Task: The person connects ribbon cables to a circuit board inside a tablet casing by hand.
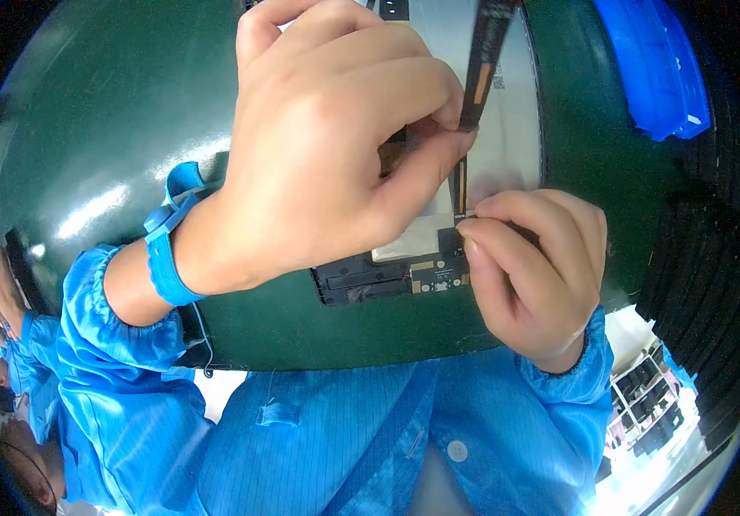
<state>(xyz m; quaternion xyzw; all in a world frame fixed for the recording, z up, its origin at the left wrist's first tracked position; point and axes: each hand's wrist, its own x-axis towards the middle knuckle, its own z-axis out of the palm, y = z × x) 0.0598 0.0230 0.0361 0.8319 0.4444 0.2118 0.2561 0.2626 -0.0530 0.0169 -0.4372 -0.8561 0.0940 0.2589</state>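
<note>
Black strip [480, 82], one — one left hand [327, 146] pinching it, one right hand [542, 267] whose grasp I cannot tell.

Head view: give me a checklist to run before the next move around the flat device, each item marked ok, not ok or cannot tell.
1. Left hand grips the slim black tool, likely tweezers: ok, pinched between thumb and index finger.
2. Tool's lower end aimed at the right hand's fingertips: ok; whether it grips anything: cannot tell.
3. Part at the right fingertips clearly visible: not ok, mostly covered by the fingers.
4. Wrist strap worn: ok, around the left wrist; whether its cord is grounded: cannot tell.
5. Blue bin clear of the flat device: ok, apart, at upper right.
</note>
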